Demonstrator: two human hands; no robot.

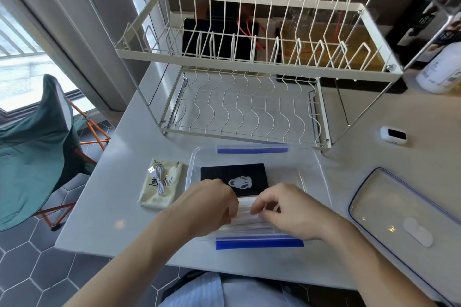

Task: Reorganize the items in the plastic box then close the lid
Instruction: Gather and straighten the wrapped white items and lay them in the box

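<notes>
Box [321, 177], open: beneath both hands. Left hand [212, 204] and right hand [287, 209] pinch a clear packet [245, 219] inside. Black card [234, 176] just beyond fingers. Lid [399, 212] right of right hand.

I see a white table [129, 137] carrying 1 dish rack [249, 62], plastic box [321, 172], lid [404, 209], packet [162, 187], white bottle [441, 70].

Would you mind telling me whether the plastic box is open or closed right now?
Open. The lid lies flat on the table to the right of the plastic box, and both hands reach inside it.
</notes>
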